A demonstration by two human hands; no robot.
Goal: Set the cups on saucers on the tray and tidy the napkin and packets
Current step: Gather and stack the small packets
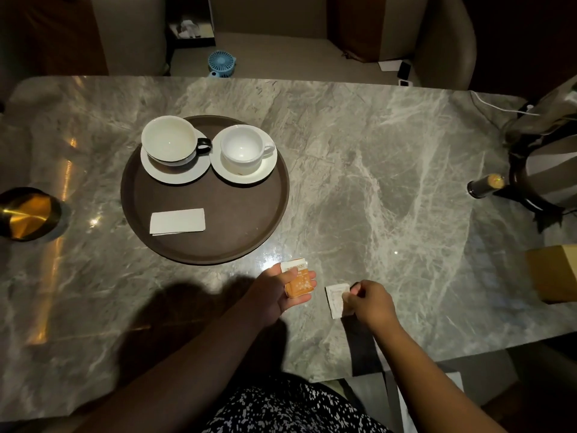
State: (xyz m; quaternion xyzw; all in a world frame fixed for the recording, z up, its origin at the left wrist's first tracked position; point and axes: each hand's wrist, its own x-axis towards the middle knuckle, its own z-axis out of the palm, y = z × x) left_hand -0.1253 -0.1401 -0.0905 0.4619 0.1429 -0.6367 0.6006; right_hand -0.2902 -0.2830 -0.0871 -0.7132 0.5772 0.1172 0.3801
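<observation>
A round brown tray (249, 214) sits on the marble table (390, 145). At its far side stand two white cups, the dark-handled cup (170, 139) on the left saucer (175, 176) and the white-handled cup (242, 148) on the right saucer (265, 170). A folded napkin (177, 221) lies nearer. Just beside the tray's near rim, the left grip (281, 292) holds an orange packet (299, 284). The right grip (371, 303) pinches a white packet (335, 300) on the table.

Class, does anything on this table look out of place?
Only the packets: an orange packet in the left hand, a white packet on the table under the right hand, both off the tray.
</observation>
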